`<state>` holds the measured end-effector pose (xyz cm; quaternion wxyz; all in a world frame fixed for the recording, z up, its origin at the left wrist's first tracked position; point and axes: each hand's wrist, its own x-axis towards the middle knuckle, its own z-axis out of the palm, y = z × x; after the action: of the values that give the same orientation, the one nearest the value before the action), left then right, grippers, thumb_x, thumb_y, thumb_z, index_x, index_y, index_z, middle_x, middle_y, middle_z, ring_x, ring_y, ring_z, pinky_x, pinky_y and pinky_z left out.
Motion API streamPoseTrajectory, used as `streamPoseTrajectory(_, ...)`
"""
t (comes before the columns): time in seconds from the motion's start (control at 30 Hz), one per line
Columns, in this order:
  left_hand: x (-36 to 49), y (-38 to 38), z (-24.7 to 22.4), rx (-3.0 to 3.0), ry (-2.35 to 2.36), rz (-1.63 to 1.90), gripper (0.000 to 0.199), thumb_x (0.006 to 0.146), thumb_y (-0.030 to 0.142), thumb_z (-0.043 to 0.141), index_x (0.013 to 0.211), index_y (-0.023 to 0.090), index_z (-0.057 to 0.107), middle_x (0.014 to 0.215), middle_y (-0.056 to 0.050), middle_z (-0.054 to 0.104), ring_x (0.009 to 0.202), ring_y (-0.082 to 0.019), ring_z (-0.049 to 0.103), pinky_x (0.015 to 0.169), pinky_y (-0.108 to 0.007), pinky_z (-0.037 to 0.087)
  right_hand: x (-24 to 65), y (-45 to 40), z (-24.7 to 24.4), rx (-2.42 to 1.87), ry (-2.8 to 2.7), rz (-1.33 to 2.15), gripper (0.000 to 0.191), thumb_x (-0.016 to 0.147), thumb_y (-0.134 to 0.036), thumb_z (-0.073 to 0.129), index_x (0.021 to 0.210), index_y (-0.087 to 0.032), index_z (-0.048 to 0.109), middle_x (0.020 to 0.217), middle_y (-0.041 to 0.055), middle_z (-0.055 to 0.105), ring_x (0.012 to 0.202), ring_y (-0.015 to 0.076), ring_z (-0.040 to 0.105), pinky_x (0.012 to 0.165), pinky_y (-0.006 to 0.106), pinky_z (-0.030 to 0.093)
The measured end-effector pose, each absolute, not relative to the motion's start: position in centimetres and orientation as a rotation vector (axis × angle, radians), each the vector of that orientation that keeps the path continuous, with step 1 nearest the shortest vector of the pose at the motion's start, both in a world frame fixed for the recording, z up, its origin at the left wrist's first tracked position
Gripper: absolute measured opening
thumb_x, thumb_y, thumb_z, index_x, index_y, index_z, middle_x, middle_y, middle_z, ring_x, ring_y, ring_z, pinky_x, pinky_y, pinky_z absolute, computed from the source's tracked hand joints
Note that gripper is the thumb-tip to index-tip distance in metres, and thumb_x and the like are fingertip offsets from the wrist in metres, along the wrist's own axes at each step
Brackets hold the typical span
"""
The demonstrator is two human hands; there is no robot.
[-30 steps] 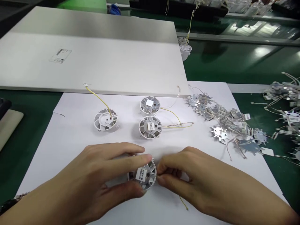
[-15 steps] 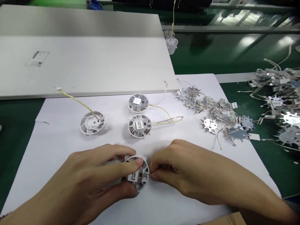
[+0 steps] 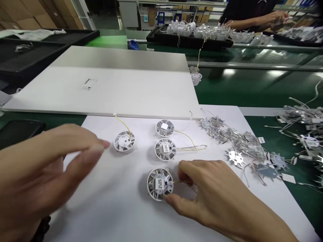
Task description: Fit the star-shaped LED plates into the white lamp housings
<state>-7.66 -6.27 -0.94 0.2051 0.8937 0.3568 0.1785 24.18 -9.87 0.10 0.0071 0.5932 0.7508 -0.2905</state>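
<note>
A small round white fan housing (image 3: 152, 191) lies on the white sheet, with a labelled metal plate (image 3: 159, 184) seated in it. Against its lower right rim rests the thumb of my right hand (image 3: 212, 191). That hand's index finger is bent beside the thin wires (image 3: 178, 182) leaving the housing, apart from the thumb. My left hand (image 3: 47, 164) is raised at the left, holding nothing visible, thumb and index tips together. Two similar fans, one with a labelled plate (image 3: 165, 148) and one with a blank white square (image 3: 164, 126), lie behind. A housing with a yellow wire (image 3: 124, 141) is further left.
Loose metal plates with wires (image 3: 234, 141) are heaped at the right; another heap (image 3: 308, 134) lies beyond. A large white board (image 3: 126, 90) spans the back. Further off are a black tray (image 3: 186, 38) of parts and a co-worker's hands (image 3: 277, 20). A dark phone-like object (image 3: 22, 131) lies left.
My left hand has let go of the fan and moved left. My right hand has loosened its pinch at the wires, its thumb now on the rim. The view has tilted up.
</note>
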Motion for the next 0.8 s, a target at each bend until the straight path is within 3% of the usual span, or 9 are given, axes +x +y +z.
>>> streamPoseTrajectory(0.13, -5.9, -4.1, -1.4, 2.509, 1.089, 0.493, 0.044, 0.104, 0.06, 0.067, 0.137, 0.032, 0.069, 0.125, -0.006, 0.076, 0.122, -0.032, 0.072, 0.094, -0.036, 0.066, 24.8, -10.1, -0.7, 1.885, 2.67, -0.671, 0.034, 0.082, -0.049, 0.092, 0.084, -0.022, 0.071, 0.073, -0.0002, 0.074, 0.059, 0.0266, 0.068, 0.056, 0.03, 0.032)
streamPoseTrajectory(0.27, -5.7, -2.3, -2.3, 2.571, 1.133, 0.449, 0.036, 0.108, 0.052, 0.064, 0.137, 0.03, 0.067, 0.139, -0.004, 0.073, 0.126, -0.029, 0.073, 0.103, -0.036, 0.063, 23.5, -10.3, -1.0, 1.836, 2.893, -0.534, 0.048, 0.072, -0.054, 0.1, 0.093, -0.02, 0.074, 0.083, 0.0026, 0.079, 0.071, 0.0302, 0.077, 0.058, 0.032, 0.042)
streamPoseTrajectory(0.37, -6.5, -1.9, -2.6, 2.694, 1.013, 0.411, 0.026, 0.113, 0.037, 0.056, 0.136, 0.032, 0.067, 0.145, -0.002, 0.07, 0.121, -0.024, 0.077, 0.102, -0.03, 0.063, 23.9, -10.7, -0.8, 1.786, 2.833, -0.531, 0.031, 0.075, -0.037, 0.095, 0.087, -0.021, 0.072, 0.08, 0.0014, 0.077, 0.071, 0.0296, 0.076, 0.058, 0.033, 0.044)
streamPoseTrajectory(0.43, -6.7, -1.9, -2.5, 2.763, 0.882, 0.422, 0.025, 0.115, 0.035, 0.052, 0.133, 0.033, 0.068, 0.142, -0.003, 0.072, 0.113, -0.022, 0.081, 0.096, -0.027, 0.065, 25.4, -10.8, -0.6, 1.802, 2.754, -0.527, 0.023, 0.077, -0.029, 0.09, 0.087, -0.022, 0.071, 0.077, -0.0002, 0.076, 0.066, 0.0278, 0.074, 0.056, 0.033, 0.043)
streamPoseTrajectory(0.53, -6.4, -2.1, -2.3, 2.795, 0.758, 0.455, 0.023, 0.114, 0.032, 0.053, 0.13, 0.031, 0.069, 0.135, -0.004, 0.077, 0.105, -0.02, 0.083, 0.091, -0.026, 0.067, 28.3, -10.4, -0.7, 1.926, 2.663, -0.464, 0.018, 0.086, -0.034, 0.083, 0.096, -0.023, 0.073, 0.079, 0.0, 0.077, 0.06, 0.0257, 0.072, 0.054, 0.032, 0.041)
streamPoseTrajectory(0.67, -5.0, -3.0, -2.4, 2.742, 0.591, 0.428, 0.01, 0.107, 0.025, 0.062, 0.114, 0.028, 0.069, 0.126, -0.001, 0.082, 0.1, -0.019, 0.084, 0.092, -0.023, 0.066, 29.9, -8.9, -1.3, 2.23, 2.51, -0.449, 0.026, 0.097, -0.046, 0.074, 0.108, -0.023, 0.077, 0.093, 0.0061, 0.082, 0.075, 0.0298, 0.078, 0.06, 0.033, 0.048)
streamPoseTrajectory(0.8, -3.7, -4.4, -2.7, 2.765, 0.599, 0.475, 0.03, 0.096, 0.014, 0.054, 0.113, 0.033, 0.069, 0.133, 0.006, 0.08, 0.097, -0.019, 0.084, 0.092, -0.027, 0.068, 29.2, -7.6, -1.6, 2.417, 2.357, -0.422, 0.038, 0.099, -0.047, 0.073, 0.124, -0.018, 0.077, 0.101, 0.0109, 0.083, 0.086, 0.0328, 0.079, 0.066, 0.036, 0.055)
